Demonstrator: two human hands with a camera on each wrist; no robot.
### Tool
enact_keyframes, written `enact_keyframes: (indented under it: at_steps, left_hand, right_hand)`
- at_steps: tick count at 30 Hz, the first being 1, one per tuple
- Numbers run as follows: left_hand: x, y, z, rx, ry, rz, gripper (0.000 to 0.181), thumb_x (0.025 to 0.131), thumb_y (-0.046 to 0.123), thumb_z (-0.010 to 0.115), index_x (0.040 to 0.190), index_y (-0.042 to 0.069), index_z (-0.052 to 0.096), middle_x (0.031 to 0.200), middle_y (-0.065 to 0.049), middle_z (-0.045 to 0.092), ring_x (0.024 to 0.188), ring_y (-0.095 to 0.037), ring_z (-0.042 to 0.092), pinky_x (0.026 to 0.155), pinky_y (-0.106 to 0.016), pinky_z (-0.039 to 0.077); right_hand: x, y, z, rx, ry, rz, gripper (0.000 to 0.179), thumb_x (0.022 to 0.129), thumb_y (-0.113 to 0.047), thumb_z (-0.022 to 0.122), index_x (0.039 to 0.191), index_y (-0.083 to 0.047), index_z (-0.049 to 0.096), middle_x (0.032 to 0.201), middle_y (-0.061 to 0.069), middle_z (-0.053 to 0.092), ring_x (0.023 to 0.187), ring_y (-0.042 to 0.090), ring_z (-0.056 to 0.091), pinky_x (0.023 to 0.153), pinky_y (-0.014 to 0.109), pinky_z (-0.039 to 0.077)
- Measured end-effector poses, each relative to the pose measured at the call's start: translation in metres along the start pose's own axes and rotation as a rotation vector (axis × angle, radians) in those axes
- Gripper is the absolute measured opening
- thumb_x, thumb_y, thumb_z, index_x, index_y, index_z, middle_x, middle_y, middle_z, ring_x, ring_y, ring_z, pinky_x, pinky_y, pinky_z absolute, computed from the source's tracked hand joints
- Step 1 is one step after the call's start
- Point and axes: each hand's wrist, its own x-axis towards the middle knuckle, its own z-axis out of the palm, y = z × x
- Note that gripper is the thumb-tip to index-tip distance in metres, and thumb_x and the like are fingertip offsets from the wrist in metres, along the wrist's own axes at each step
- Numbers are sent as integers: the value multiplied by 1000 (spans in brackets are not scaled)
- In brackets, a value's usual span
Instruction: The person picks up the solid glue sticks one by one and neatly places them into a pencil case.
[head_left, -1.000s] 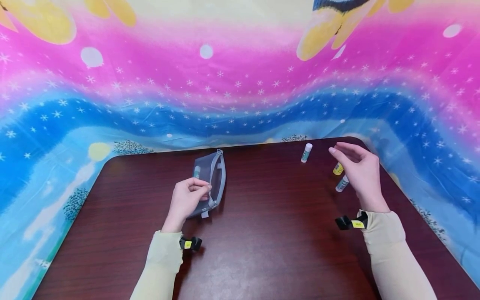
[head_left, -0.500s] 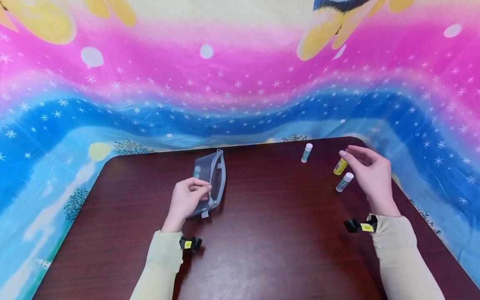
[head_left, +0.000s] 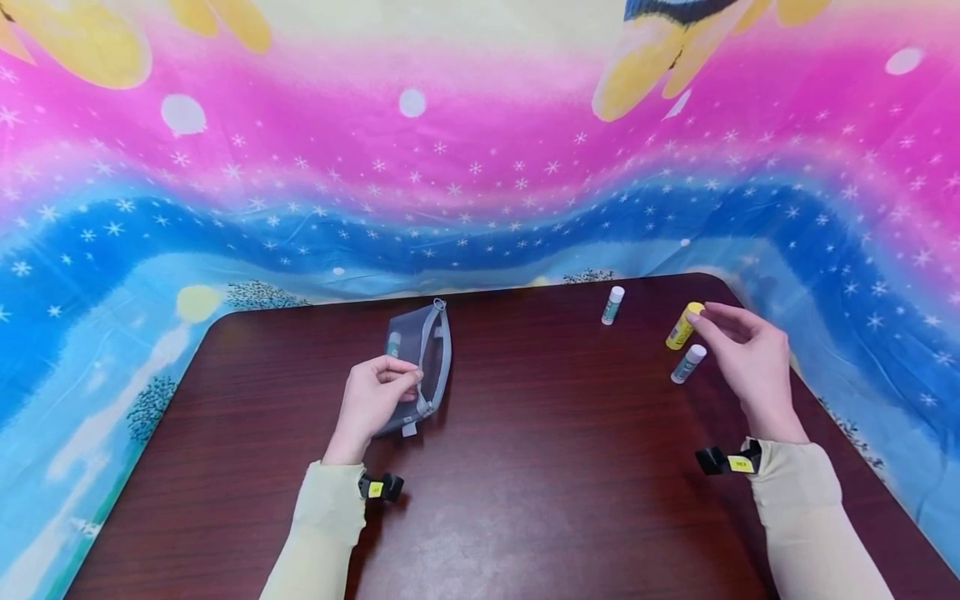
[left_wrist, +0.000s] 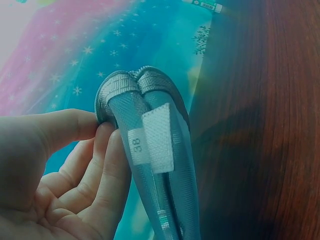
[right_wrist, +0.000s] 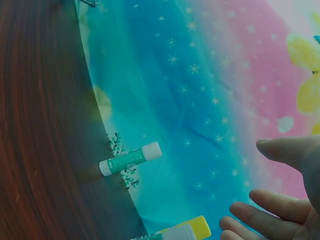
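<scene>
My left hand (head_left: 375, 400) pinches the rim of a grey mesh zipper pouch (head_left: 408, 323), whose mouth gapes to the right. Through the mesh shows a green-and-white glue stick (head_left: 394, 343). The left wrist view shows thumb and fingertips at the zipper edge of the pouch (left_wrist: 182, 165), beside its white tag (left_wrist: 159, 140). On the right, my right hand (head_left: 753, 367) hovers by an upright yellow glue stick (head_left: 679, 331), the thumb overlapping its top. Its thumb and fingers stay spread apart in the right wrist view. A white-capped green glue stick (head_left: 687, 365) stands just in front of the yellow one.
Another white-capped green glue stick (head_left: 612, 307) stands near the back edge of the dark wooden table (head_left: 517, 450). A colourful patterned cloth (head_left: 465, 167) hangs behind and around the table.
My right hand has moved right and slightly down toward the near side, uncovering the yellow and nearer green glue sticks. The left hand and pouch have stayed put.
</scene>
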Motion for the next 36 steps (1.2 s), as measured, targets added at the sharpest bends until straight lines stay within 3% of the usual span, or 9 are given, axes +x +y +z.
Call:
enact_keyframes:
  at_steps: [18, 26, 32, 36]
  left_hand:
    - [0, 0, 0, -2, 0, -3, 14, 89, 6, 79, 100, -1, 76, 86, -13, 75, 70, -21, 72, 69, -29, 62]
    - [0, 0, 0, -6, 4, 0, 12, 89, 5, 79, 100, -1, 76, 86, -13, 75, 70, -21, 72, 68, -29, 62]
    - [1, -1, 0, -10, 1, 14, 12, 89, 5, 79, 99, -1, 75, 86, -14, 75, 70, -21, 72, 68, -30, 62]
    - [1, -2, 0, -7, 0, 13, 13, 89, 6, 79, 100, -1, 75, 86, -13, 75, 71, -21, 72, 69, -29, 62]
  right_hand:
    - [-4, 24, 4, -38, 3, -18, 60, 90, -43, 78, 134, -3, 65, 102, -19, 69, 90, -11, 61, 73, 7, 48]
    - [-4, 35, 6, -62, -23, -25, 63, 90, -41, 79, 136, -1, 63, 111, -4, 71, 90, -13, 60, 74, 7, 48]
    - [-4, 44, 7, -106, -64, -9, 67, 90, -46, 77, 139, -2, 61, 127, 19, 67, 92, -12, 59, 74, 6, 49]
    - [-3, 49, 9, -138, -82, 15, 70, 90, -49, 76, 141, -4, 59, 128, 22, 65, 91, -11, 57, 74, 9, 47]
